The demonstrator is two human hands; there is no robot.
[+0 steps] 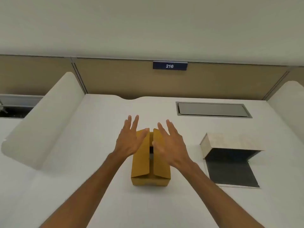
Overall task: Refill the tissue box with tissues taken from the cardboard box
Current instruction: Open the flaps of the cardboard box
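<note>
Head view. The cardboard box [150, 163] stands near the middle of the white table [82, 186], its long axis running away from the person. Its two top flaps are folded nearly flat and meet along a centre seam; a narrow dark gap shows between them about halfway along. The material is plain brown card with sharp creases.

The left hand [127, 140] is above the far left part of the box, palm down, fingers spread wide and holding nothing. The right hand [171, 143] mirrors it above the far right part, also spread wide and empty. Whether either palm touches the flaps cannot be told. Both forearms are bare.

The tissue box [230, 155] lies to the right of the cardboard box, well apart from it. It is open: a pale speckled shell is tipped up at the far side, and a dark-lined flap lies flat on the table toward the person.

Farther back, a grey metal hatch [213, 109] is set flush in the table. A blue sign [170, 66] reading 216 hangs on the tan partition [115, 76].
</note>
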